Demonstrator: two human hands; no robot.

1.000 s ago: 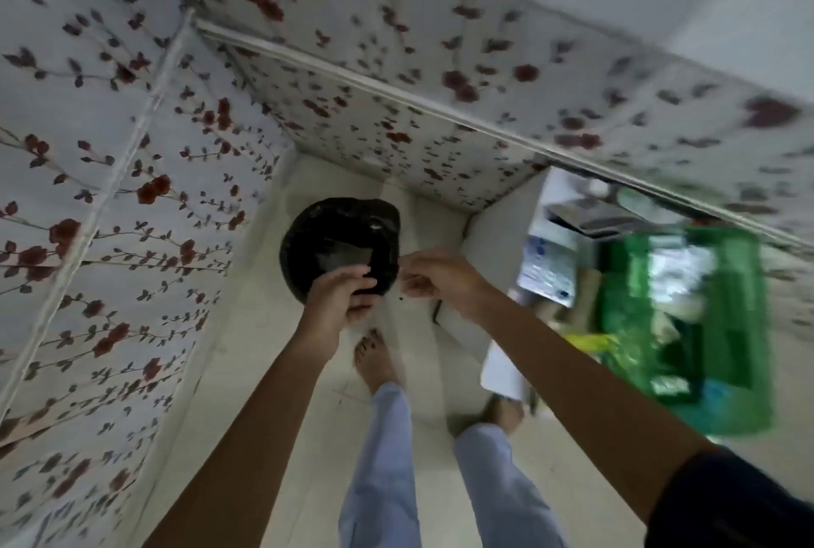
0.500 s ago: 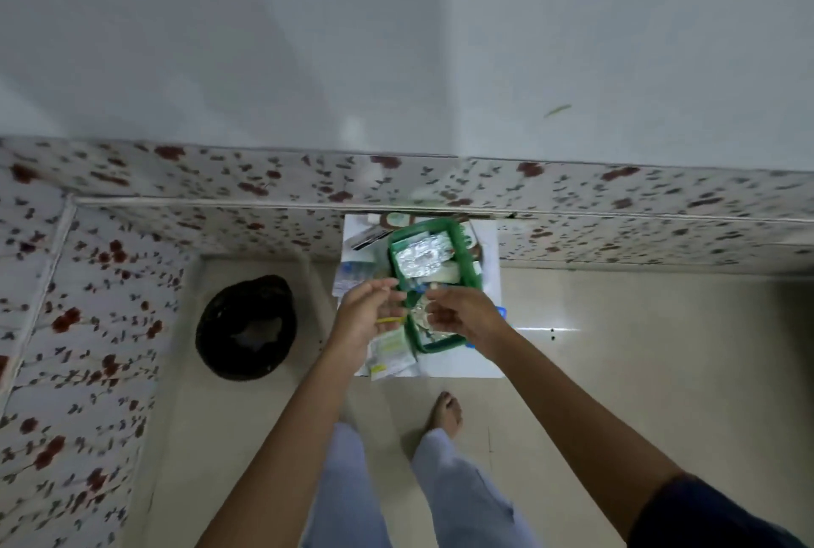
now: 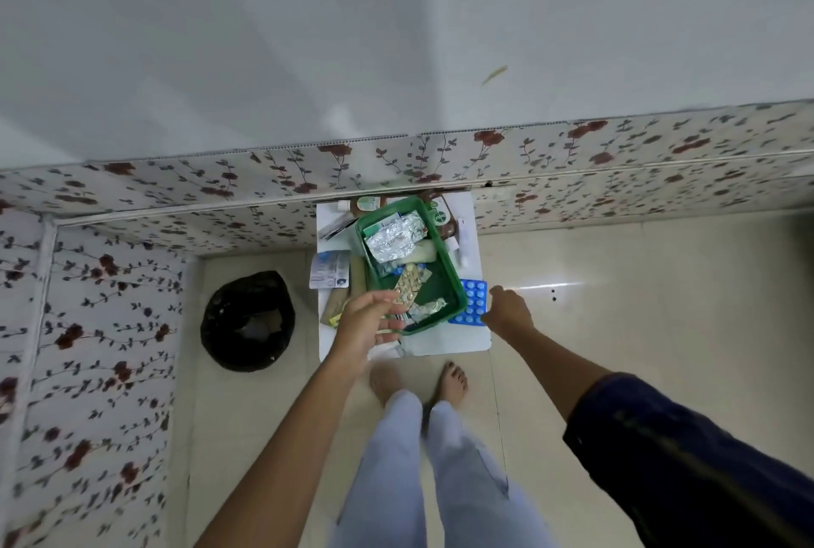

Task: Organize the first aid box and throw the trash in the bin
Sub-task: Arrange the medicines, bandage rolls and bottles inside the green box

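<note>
A green first aid box (image 3: 459,296) stands on a small white table (image 3: 445,342) against the flowered wall. It holds silver foil blister packs (image 3: 393,240), a gold blister strip (image 3: 407,289) and other small packets. A blue blister pack (image 3: 472,303) lies flat on the table just right of the box. My left hand (image 3: 363,320) hovers over the box's near left corner with its fingers apart, its fingertips close to the gold strip. My right hand (image 3: 506,311) is at the near right edge of the blue pack with fingers curled downward; the pack still lies flat.
A black-lined bin (image 3: 246,320) stands on the tiled floor left of the table. Bottles (image 3: 368,203), a white leaflet packet (image 3: 329,269) and tubes lie on the table around the box. My bare feet (image 3: 449,382) stand right in front of the table.
The view swung from the bin back to the table. Both hands left the bin and came over the box; my right hand then moved right to the blue pack.
</note>
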